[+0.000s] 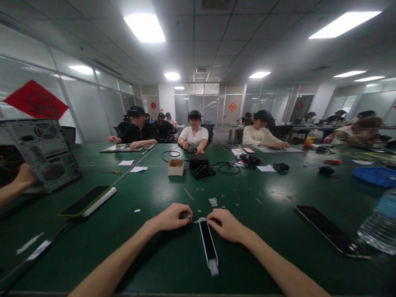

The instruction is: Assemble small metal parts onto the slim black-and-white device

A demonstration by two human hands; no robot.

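My left hand (pixel 173 216) is closed round a small dark grey rounded piece (pixel 186 216), mostly hidden by the fingers. A thin metallic tip shows between this piece and the long device. My right hand (pixel 228 226) grips the upper right edge of a long narrow device (pixel 208 243) with a white frame and a black face. It lies on the green table, its light grey end (pixel 213 266) pointing towards me. Just beyond my hands are a small silvery bracket (pixel 213 201) and several tiny metal bits (pixel 223 196).
A smartphone (pixel 329 229) and a water bottle (pixel 380 222) are on the right. At left lie a green-edged phone (pixel 85 201) and a computer case (pixel 51 159), with another person's hand (pixel 25 177) at it. Ahead stand a small box (pixel 175 167) and black equipment (pixel 199 161); co-workers sit opposite.
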